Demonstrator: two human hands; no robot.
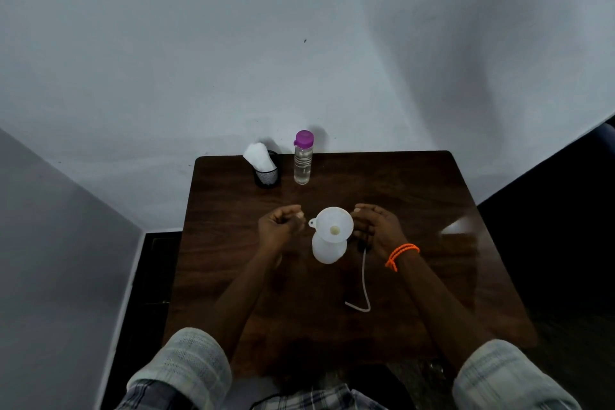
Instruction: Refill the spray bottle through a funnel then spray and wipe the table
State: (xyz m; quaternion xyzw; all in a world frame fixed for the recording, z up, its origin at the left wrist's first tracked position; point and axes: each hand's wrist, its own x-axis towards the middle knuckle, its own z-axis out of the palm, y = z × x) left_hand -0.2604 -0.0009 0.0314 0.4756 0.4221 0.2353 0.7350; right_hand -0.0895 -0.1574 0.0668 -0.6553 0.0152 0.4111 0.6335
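**Funnel seated on bottle, both hands flanking it**

Left hand [281,226] sits just left of the white plastic funnel [333,225], fingers curled in, thumb and fingertips pressed together; nothing visible between them. It does not touch the funnel; the funnel's small side tab points toward it.

Right hand [376,226] is just right of the funnel, fingers curled around a dark object, apparently the black spray head [362,238], mostly hidden by the fingers. A thin white dip tube [365,280] hangs from under this hand and bends at its lower end onto the table. Orange beaded bracelet [401,256] on the right wrist.

The funnel stands upright in the mouth of the translucent white spray bottle [327,251], which stands near the middle of the table between the two hands. Bottle neck is hidden by the funnel bowl.

Surface is a dark brown wooden table [416,210], glossy, with a bright glare patch on the right side. Far edge meets a plain pale wall [299,43]. Dark floor either side.

At the far edge: a clear plastic water bottle with a purple cap [303,158], upright, holding clear liquid. Just beside it to the left, a black mesh cup [267,175] holding white tissue or cloth [259,156]. Both well apart from the hands.

Light checked shirt sleeves [186,363] are rolled up on the forearms at the bottom.
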